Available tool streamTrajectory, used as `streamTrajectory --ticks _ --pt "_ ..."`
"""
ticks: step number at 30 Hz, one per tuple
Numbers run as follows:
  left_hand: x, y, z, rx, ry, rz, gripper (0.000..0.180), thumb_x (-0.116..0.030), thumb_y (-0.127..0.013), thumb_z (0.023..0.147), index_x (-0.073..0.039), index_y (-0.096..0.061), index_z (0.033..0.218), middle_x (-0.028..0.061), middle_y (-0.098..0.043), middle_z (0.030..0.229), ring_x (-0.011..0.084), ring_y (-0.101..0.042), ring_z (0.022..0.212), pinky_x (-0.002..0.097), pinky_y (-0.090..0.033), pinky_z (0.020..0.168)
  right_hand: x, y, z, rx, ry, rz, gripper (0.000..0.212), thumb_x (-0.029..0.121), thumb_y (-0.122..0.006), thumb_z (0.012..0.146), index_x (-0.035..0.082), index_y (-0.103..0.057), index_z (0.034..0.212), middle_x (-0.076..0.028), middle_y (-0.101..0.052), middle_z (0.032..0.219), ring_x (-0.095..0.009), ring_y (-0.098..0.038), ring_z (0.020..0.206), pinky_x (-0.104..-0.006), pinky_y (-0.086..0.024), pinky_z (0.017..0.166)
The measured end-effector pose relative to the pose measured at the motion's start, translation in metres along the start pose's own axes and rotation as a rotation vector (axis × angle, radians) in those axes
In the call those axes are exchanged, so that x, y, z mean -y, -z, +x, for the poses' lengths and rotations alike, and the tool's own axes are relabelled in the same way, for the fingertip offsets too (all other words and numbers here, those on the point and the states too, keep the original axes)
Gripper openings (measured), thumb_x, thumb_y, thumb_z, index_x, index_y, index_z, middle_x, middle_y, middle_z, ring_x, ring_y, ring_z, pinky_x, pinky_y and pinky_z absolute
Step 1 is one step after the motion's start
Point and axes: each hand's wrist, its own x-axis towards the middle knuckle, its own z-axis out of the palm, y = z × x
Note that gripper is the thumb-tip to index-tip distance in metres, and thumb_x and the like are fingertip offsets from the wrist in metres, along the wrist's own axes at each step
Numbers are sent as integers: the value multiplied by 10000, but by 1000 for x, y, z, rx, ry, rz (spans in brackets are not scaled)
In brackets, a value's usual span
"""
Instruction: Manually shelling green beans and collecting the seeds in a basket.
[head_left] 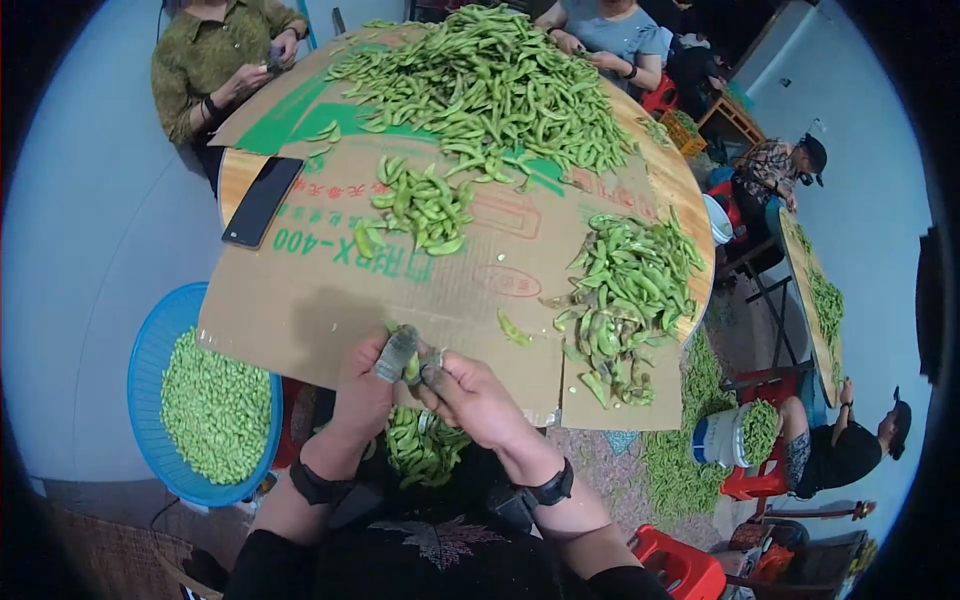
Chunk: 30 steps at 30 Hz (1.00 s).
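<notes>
My left hand (366,388) and my right hand (474,397) meet over the near edge of the cardboard, both closed on one green soybean pod (412,369). Grey, worn coverings wrap some of my fingers and thumbs and hide part of the pod. Below my hands, a bunch of pods (425,450) lies at my lap. On the cardboard (390,320) in front of me sit a small heap of green pods (422,208) and, to the right, a heap with browned pods (640,275). A single pod (513,328) lies between that heap and my hands.
A large pod pile (500,85) covers the table's far side. A black phone (262,203) lies at the left edge. The blue basket (138,390) on the left holds shelled beans. Other people sit around; a white bucket (715,437) and red stool (680,565) stand right.
</notes>
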Motion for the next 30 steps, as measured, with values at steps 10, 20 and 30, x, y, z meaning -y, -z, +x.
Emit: streamTrajectory --ticks 10,20,30 --pt "-3 -10 5 -106 -44 541 174 -126 -666 770 -50 -520 713 -7 -507 670 61 -463 636 233 -378 562 -7 13 5 -335 344 -670 82 57 -550 789 10 -562 855 -197 -514 612 -256 -552 537 -340 -446 536" --pt "0 10 24 300 167 -17 271 -149 -568 862 -7 -572 1093 36 -622 892 100 -576 704 221 -450 605 6 24 14 -233 46 -72 153 119 -482 898 38 -590 825 32 -507 620 -40 -423 523 -190 -336 481" --pt "-16 3 10 312 -79 719 704 27 -580 762 -54 -228 1366 101 -554 702 203 -546 606 310 -446 574 21 17 11 -282 302 -473 253 -13 -583 806 -9 -551 1057 -58 -619 978 -89 -563 842 -236 -463 756"
